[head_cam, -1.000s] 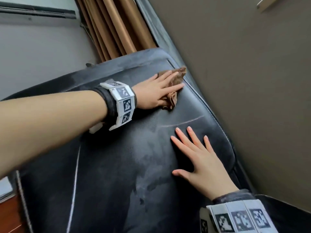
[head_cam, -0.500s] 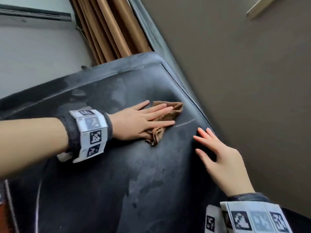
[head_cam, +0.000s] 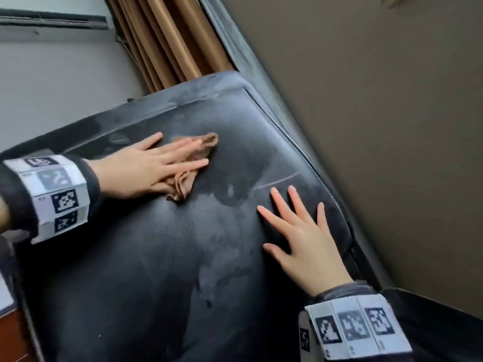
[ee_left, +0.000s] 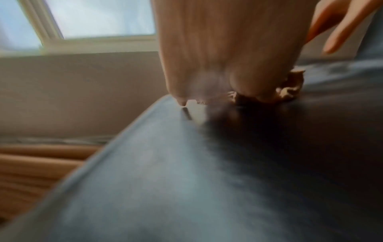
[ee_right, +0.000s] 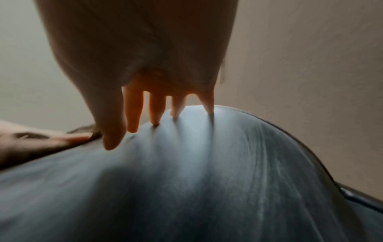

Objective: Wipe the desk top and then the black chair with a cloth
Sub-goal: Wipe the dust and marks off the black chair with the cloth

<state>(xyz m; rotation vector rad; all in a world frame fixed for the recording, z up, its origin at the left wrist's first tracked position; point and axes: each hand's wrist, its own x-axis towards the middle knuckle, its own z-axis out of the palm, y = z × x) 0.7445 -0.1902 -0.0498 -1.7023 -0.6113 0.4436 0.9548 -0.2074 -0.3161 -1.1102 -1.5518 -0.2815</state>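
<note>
On the smooth black chair [head_cam: 162,270], flat left hand [head_cam: 146,169] presses crumpled brown cloth [head_cam: 193,155]; right hand [head_cam: 305,241] splayed, empty.

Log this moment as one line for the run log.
stage: wiping chair | left hand: flat on brown cloth, pressing it to the chair | right hand: flat on chair, fingers spread, no cloth

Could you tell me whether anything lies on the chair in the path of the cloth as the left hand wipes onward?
Only the right hand, fingers spread flat on the black chair, lies near the brown cloth under the left hand. Otherwise nothing visible stands in the way.
</note>
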